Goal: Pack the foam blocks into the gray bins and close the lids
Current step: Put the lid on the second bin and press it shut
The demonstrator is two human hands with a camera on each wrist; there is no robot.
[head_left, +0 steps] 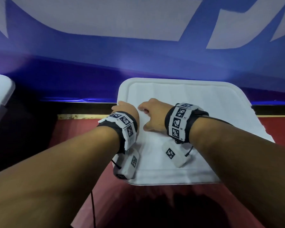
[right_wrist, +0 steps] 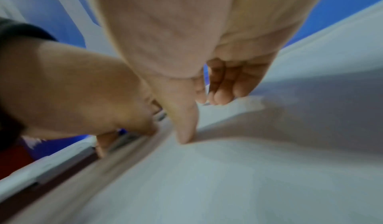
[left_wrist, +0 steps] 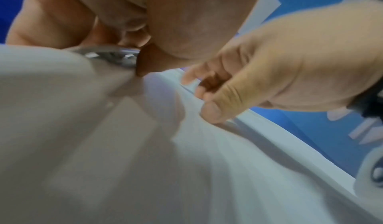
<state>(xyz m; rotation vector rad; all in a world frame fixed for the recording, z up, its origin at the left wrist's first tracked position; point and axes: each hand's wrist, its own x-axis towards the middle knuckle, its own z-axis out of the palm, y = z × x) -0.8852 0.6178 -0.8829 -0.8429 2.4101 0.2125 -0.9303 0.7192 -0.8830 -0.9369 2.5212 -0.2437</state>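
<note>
A pale grey bin lid (head_left: 196, 104) lies flat over its bin, and the bin body is hidden beneath it. My left hand (head_left: 123, 107) is at the lid's far left corner. Its fingers (right_wrist: 145, 127) curl over the lid's left edge (left_wrist: 107, 54), and its thumb (left_wrist: 145, 67) lies on top. My right hand (head_left: 148, 112) is just beside it on the lid (right_wrist: 248, 178). Its thumb (right_wrist: 184, 136) and bent fingertips (right_wrist: 221, 98) press on the lid's top (left_wrist: 207, 162) and grip nothing. No foam blocks are in view.
A second pale lid (head_left: 0, 91) shows at the left edge. A blue banner with white lettering (head_left: 105, 63) hangs close behind the bin. The bin stands on a red surface (head_left: 82, 129) with a gold strip (head_left: 82, 116) at its far edge.
</note>
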